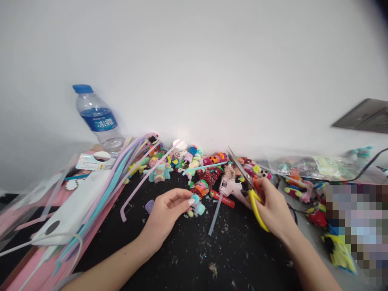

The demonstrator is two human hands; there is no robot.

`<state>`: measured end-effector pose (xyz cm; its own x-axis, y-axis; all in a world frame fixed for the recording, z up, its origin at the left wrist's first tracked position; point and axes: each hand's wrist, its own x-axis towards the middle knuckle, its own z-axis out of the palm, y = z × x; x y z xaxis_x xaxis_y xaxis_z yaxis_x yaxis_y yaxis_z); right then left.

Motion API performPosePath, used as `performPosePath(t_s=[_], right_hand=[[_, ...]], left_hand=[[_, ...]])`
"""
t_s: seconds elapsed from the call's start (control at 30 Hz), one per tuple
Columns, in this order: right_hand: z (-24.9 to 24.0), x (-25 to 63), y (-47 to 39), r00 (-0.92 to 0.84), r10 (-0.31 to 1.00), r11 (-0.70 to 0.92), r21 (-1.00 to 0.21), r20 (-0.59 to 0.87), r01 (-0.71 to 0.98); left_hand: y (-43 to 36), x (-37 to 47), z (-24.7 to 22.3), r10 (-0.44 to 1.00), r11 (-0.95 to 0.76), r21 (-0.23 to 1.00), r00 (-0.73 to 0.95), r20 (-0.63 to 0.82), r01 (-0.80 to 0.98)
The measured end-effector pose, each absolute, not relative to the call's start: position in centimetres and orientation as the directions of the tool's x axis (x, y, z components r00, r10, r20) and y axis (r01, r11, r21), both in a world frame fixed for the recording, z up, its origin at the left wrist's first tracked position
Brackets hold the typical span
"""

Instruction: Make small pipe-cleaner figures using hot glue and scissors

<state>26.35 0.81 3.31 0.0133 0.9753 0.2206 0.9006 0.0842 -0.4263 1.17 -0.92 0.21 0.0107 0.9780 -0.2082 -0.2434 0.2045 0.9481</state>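
Near the middle of the black work surface (182, 246), my left hand (166, 212) pinches a small light-blue fuzzy pipe-cleaner piece (198, 206) between thumb and fingertips. My right hand (271, 202) is closed around the yellow handles of a pair of scissors (253, 194). Their metal blades point up and to the left, away from the blue piece. A pale glue gun (232, 186) with a translucent glue stick (216, 214) lies between my hands. Beside it is a red strip with white lettering (224, 199), partly covered by the glue gun.
Several colourful pipe-cleaner figures (160, 169) line the wall. At left, long pastel pipe cleaners (106, 202) lie beside a white power bank (72, 206) with a cable; behind stands a water bottle (98, 117). A clear bag (303, 167) and black cord (370, 161) are at right.
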Motion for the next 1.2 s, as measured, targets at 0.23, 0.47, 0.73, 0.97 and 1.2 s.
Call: performPosePath(t_s=[0.23, 0.47, 0.73, 0.97, 1.2], right_hand=[[4.0, 22.1, -1.6, -0.312, 0.948, 0.307, -0.422, 0.06, 0.853], [3.3, 21.4, -1.8, -0.37, 0.929, 0.335, -0.4, -0.013, 0.853], [3.0, 21.2, -2.0, -0.393, 0.918, 0.333, -0.445, -0.049, 0.832], [3.1, 21.2, -1.9, -0.397, 0.917, 0.336, -0.456, -0.044, 0.825], [2.6, 21.5, -1.8, -0.404, 0.915, 0.355, -0.44, -0.021, 0.825]], left_hand=[[-0.8, 1.0, 0.3, 0.98, 0.163, 0.937, -0.061, -0.191, -0.31], [-0.9, 0.9, 0.4, 0.978, 0.171, 0.912, -0.045, -0.201, -0.372], [-1.0, 0.9, 0.2, 0.981, 0.167, 0.914, -0.034, -0.193, -0.369], [-1.0, 0.8, 0.1, 0.983, 0.157, 0.914, -0.031, -0.181, -0.375], [-0.8, 0.8, 0.0, 0.982, 0.163, 0.918, -0.03, -0.186, -0.361]])
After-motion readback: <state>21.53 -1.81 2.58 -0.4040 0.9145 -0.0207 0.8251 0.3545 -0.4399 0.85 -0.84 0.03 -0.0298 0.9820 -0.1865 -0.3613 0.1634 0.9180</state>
